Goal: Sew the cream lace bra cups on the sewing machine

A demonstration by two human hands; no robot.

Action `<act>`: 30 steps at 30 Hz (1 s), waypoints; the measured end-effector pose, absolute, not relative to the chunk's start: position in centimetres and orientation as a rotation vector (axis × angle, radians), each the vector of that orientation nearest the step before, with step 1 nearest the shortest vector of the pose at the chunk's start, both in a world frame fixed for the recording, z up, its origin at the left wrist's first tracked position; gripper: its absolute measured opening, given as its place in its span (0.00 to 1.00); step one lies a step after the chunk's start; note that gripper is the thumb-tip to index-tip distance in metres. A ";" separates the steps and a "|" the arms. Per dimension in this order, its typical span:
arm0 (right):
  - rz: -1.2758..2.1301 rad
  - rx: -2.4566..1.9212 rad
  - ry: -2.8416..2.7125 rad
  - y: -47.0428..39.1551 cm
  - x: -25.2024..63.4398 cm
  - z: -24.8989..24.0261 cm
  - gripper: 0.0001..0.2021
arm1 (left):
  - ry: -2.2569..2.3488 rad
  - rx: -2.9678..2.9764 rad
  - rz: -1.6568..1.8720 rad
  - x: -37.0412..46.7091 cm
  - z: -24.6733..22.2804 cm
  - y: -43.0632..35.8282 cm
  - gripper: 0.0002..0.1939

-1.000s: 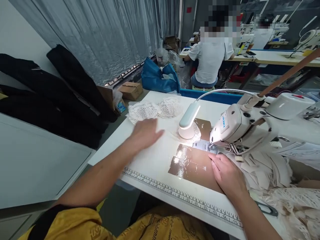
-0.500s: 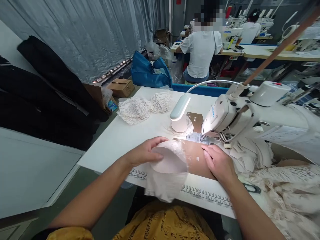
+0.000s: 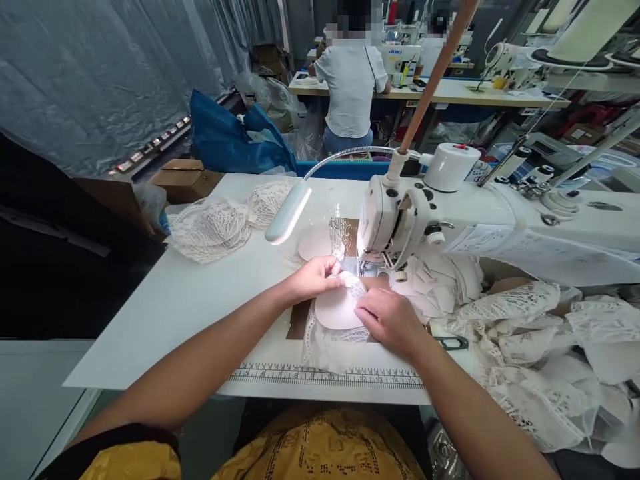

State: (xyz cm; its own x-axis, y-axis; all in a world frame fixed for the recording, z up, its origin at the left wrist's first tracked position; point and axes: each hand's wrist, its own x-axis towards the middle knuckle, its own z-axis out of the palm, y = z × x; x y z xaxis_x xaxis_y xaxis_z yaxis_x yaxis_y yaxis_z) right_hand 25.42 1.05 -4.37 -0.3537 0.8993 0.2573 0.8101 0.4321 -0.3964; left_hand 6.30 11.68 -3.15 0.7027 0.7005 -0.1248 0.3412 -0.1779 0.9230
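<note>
Cup (image 3: 337, 312): as it lies beneath your two hands, its smooth pale side shows, over the brown sheet (image 3: 297, 325) and just short of the machine (image 3: 390, 223).
Cup, handling: likely very light, soft and springy; expect it to dent under a hard press and recover.
Lace (image 3: 317, 350): thin and limp, spread out past the cup's near edge towards the ruler (image 3: 255, 373); likely to stretch, snag or fold under, so keep your nails off the open mesh.
Left hand (image 3: 315, 277): thumb and fingers closed in a pinch on the lace at the cup's upper edge.
Right hand (image 3: 387, 319): fingers bent, tips at the cup's right edge; you cannot tell from here whether they pinch it or only press.
Best hold: the rim, cup and lace taken together between thumb and finger pads; lace alone would probably slide over the smooth face.
Sheet: looks slick; the cup would probably skid on it, so steady it flat with light fingertips.
</note>
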 end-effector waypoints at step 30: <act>0.016 -1.854 -2.236 2.0 25.1 -5.0 0.12 | 1.016 2.541 0.432 8.4 -2.3 12.4 0.08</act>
State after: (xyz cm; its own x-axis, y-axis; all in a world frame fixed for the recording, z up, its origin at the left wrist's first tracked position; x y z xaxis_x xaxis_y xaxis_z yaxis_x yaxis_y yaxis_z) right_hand 25.06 1.99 -5.01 -0.1687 0.9702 0.1739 0.9677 0.1966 -0.1580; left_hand 8.38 12.36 -2.31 0.6931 0.7066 0.1429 0.5935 -0.6718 0.4432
